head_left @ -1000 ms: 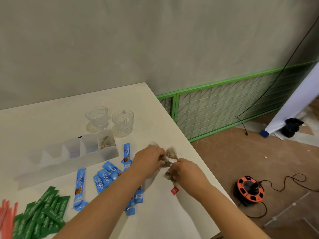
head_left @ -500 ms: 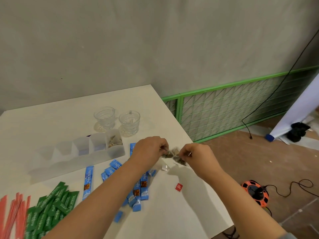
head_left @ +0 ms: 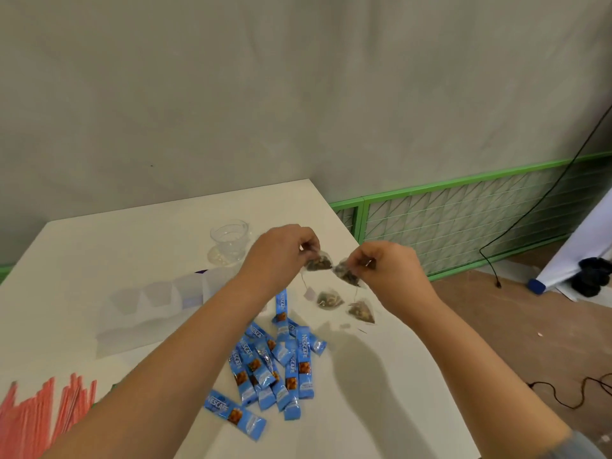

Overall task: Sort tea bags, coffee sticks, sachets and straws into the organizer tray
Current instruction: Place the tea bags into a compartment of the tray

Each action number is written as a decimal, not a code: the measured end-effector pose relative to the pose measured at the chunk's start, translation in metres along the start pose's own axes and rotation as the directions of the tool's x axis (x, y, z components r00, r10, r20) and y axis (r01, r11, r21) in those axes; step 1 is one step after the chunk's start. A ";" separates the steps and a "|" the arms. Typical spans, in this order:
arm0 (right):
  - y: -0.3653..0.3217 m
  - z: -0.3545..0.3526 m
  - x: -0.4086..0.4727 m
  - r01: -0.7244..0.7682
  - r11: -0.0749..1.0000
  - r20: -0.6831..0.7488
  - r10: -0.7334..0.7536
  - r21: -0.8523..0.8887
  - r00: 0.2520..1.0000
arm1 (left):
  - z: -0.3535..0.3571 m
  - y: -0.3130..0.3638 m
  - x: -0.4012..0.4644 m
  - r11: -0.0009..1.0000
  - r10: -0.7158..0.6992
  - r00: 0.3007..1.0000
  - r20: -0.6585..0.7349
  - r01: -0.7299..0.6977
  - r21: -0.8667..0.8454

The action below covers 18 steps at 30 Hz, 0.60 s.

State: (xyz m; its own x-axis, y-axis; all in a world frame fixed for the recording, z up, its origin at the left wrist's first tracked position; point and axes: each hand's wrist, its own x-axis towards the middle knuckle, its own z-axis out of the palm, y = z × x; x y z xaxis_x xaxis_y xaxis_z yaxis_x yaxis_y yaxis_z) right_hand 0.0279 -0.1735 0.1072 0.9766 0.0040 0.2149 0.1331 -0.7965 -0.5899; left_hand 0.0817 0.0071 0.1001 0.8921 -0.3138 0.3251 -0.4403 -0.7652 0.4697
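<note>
Tea bags (head_left: pixel 332 268) pinched between hands (head_left: pixel 331 260)

Both hands raised, each pinching a tea bag

The left hand (head_left: pixel 281 251) and right hand (head_left: pixel 385 270) are held close together, fingers curled; the left pinches one tea bag (head_left: pixel 318 262), the right another (head_left: pixel 346 273). Both forearms reach in from the near edge.

White table (head_left: pixel 99 246) – coffee sticks (head_left: pixel 270 366), straws (head_left: pixel 39 412), perhaps tray (head_left: pixel 145 313), glass (head_left: pixel 229 240)

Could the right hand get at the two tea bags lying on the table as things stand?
Probably not yet: the right hand already pinches a tea bag; the two loose tea bags lie unobstructed just below it.
</note>
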 end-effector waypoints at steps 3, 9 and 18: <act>-0.019 0.003 0.010 0.030 0.999 -0.014 -0.030 0.030 0.999 | -0.023 -0.010 0.005 1.000 -0.010 0.999 -0.043 0.011 0.024; -0.061 0.020 0.028 0.107 0.991 -0.009 -0.106 0.078 0.994 | -0.054 -0.037 0.011 0.999 -0.028 0.996 -0.082 0.031 0.042; -0.104 0.062 0.053 0.191 0.975 -0.018 -0.190 0.110 0.982 | -0.062 -0.081 0.013 0.996 -0.083 0.996 -0.033 0.084 0.037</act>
State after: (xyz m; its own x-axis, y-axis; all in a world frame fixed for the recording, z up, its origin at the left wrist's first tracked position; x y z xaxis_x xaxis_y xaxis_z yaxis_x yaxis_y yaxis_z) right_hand 0.0758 -0.0526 0.1319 0.9303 0.1448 0.3369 0.3350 -0.7095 -0.6200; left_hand 0.1230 0.0998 0.1167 0.9219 -0.2304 0.3116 -0.3594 -0.8090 0.4651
